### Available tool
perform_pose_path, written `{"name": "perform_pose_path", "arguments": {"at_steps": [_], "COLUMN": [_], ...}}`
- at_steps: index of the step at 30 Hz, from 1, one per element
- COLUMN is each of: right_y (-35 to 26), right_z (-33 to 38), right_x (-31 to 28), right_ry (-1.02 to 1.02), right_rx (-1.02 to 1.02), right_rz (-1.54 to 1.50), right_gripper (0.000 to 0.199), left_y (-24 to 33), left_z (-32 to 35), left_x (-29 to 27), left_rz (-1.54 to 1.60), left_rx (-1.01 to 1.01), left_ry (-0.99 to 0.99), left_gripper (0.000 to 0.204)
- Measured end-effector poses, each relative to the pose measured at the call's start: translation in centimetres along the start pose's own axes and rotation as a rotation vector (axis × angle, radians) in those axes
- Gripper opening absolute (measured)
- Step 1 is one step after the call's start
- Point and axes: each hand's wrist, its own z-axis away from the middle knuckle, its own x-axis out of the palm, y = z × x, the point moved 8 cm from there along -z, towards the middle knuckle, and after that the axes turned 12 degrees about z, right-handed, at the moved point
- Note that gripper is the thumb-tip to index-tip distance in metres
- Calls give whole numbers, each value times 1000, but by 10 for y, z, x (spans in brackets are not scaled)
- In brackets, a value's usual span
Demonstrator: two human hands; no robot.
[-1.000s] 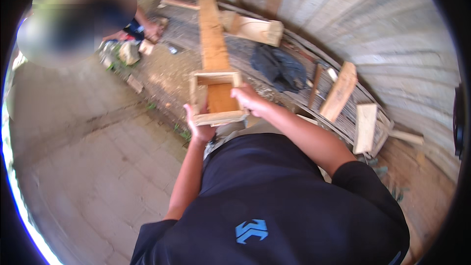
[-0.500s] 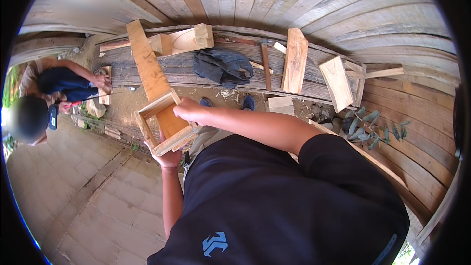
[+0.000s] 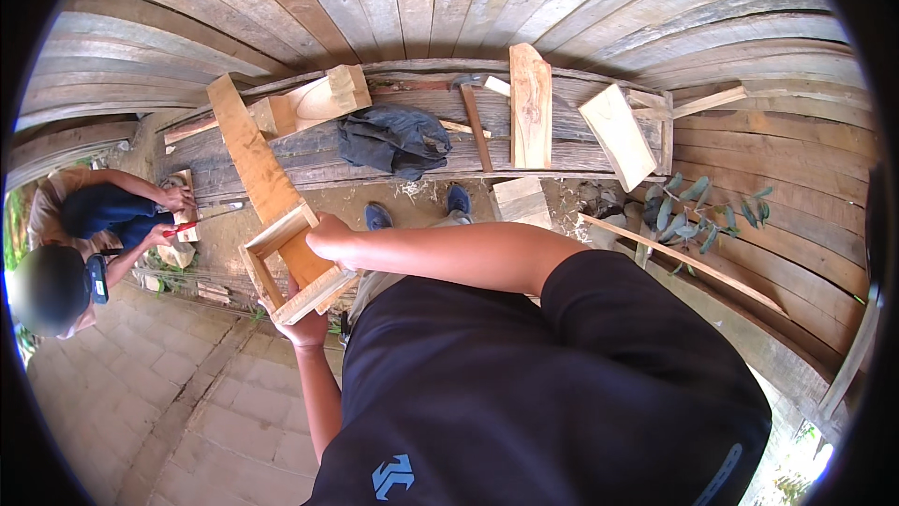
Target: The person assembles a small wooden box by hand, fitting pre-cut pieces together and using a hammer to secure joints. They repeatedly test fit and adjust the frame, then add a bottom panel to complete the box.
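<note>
I hold a small open wooden box point(image 3: 309, 294) in front of my waist, tilted so its inside shows. A long flat board point(image 3: 245, 150) runs from its far side out over the bench; whether the two are joined I cannot tell. My right hand point(image 3: 330, 238) is closed over the box's right far corner, thumb side toward the inside. My left hand point(image 3: 305, 326) supports the near side from below, its fingers partly hidden behind the wood and reaching up within the frame.
Across the old plank bench point(image 3: 309, 155) lie a black cloth point(image 3: 393, 139), a hammer point(image 3: 476, 124), a thick plank point(image 3: 531, 108) and a pale board point(image 3: 618, 134). Wood blocks point(image 3: 323, 97) rest at its back. At left, a crouching person point(image 3: 112, 211) holds a red-handled tool. A leafy branch point(image 3: 698, 216) is at right.
My view has shifted, and the bench things sit farther left in it. Both hands keep their hold on the box. The other person's red-handled tool has moved over the wood piece.
</note>
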Motion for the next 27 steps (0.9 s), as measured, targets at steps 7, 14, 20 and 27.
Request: {"name": "perform_pose_path", "arguments": {"at_steps": [7,14,20,27], "right_y": [-2,2,3,-5], "right_z": [3,8,8,18], "right_x": [-2,2,3,-4], "right_ry": [-4,-97,-47,-65], "right_rx": [-33,-53,-106,-99], "right_rz": [-12,-181,-130,-50], "right_gripper": [49,46,43,45], "left_y": [-21,-10,-2,-22], "left_z": [-4,-5,-11,-15], "left_x": [7,-5,-22,-16], "left_rz": [1573,1564,1590,1495], "left_rx": [-326,-470,-431,-386], "left_ry": [-237,-155,-24,-159], "left_gripper": [116,115,111,104]}}
